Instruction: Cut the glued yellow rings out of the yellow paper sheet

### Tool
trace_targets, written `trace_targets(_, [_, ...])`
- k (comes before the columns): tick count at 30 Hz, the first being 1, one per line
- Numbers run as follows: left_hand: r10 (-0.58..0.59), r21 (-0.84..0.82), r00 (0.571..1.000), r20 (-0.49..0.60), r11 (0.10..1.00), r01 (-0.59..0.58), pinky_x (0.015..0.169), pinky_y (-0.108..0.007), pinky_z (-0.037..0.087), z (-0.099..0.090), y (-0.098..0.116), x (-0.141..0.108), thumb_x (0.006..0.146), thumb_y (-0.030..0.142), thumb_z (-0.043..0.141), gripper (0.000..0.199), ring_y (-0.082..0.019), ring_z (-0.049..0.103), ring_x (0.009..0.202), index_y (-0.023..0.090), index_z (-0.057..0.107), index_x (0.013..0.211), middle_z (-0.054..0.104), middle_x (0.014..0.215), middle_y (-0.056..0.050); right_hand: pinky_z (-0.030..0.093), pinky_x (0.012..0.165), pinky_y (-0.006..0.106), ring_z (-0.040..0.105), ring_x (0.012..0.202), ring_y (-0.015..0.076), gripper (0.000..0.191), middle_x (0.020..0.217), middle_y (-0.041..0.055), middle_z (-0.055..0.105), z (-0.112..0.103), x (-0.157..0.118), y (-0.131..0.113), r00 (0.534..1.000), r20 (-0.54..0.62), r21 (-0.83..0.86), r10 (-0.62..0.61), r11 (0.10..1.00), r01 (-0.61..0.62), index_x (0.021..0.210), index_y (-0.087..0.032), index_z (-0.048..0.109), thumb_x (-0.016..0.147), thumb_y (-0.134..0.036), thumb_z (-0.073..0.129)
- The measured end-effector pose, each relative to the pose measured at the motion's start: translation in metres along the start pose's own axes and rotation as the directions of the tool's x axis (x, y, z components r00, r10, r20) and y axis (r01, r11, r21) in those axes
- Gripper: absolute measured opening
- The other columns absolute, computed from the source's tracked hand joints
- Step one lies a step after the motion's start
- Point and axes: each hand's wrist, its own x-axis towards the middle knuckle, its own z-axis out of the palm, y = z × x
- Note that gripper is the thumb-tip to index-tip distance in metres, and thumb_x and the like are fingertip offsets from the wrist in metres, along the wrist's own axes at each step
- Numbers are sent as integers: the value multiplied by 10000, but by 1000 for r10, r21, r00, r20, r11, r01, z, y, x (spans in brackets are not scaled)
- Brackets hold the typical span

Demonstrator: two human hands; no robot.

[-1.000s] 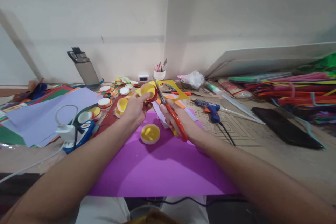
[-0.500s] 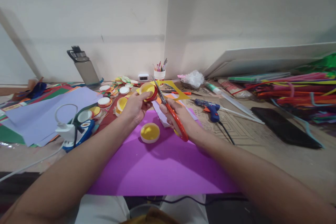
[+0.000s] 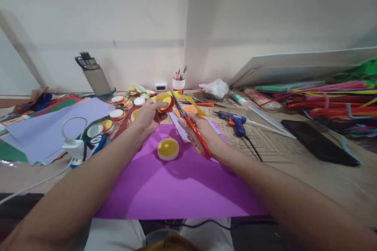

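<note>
My left hand pinches a shallow round piece, a red-rimmed yellow cup base, with the thumb inside it. In my right hand are scissors with orange-red handles, their blades pointing up beside the cup base's right edge. Whether the blades touch it I cannot tell. Below, a white-rimmed round piece with a yellow inside lies on a purple sheet. A yellow paper strip shows behind the scissors.
A blue glue gun and a black flat object lie to the right. Several round pieces, lilac paper and a plugged-in power strip are at left. A bottle and a pen cup stand behind.
My left hand and the cup base have shifted slightly left. The scissors stay nearly where they were, with the blades turned a little. The white-rimmed piece has not moved.
</note>
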Motion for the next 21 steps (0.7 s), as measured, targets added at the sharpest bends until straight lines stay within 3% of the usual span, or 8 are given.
trace_targets(13, [-35, -96, 992, -120, 995, 24, 440, -184, 335, -3, -1, 4, 507, 52, 713, 291, -63, 515, 506, 163, 556, 725, 600, 632, 41, 319, 417, 223, 403, 442, 91, 298, 595, -73, 436, 1, 1, 3, 998, -33, -105, -49, 993, 46, 817, -244, 480, 845, -512, 609])
trace_targets(18, [-11, -114, 993, -113, 993, -2, 528, -185, 450, 2, -7, -1, 609, 88, 713, 254, -90, 623, 608, 171, 556, 790, 665, 723, 15, 326, 407, 221, 410, 429, 96, 289, 561, -78, 438, 2, 1, 5, 998, -51, -75, -39, 997, 35, 851, -248, 466, 865, -511, 586])
trace_targets(21, [25, -71, 996, -81, 997, -31, 468, -163, 396, 4, -9, -2, 617, 84, 724, 274, -95, 635, 607, 175, 534, 792, 659, 727, 11, 333, 404, 216, 438, 431, 105, 276, 535, -81, 441, 2, -3, -2, 999, -35, -89, -17, 996, 13, 883, -251, 461, 875, -497, 586])
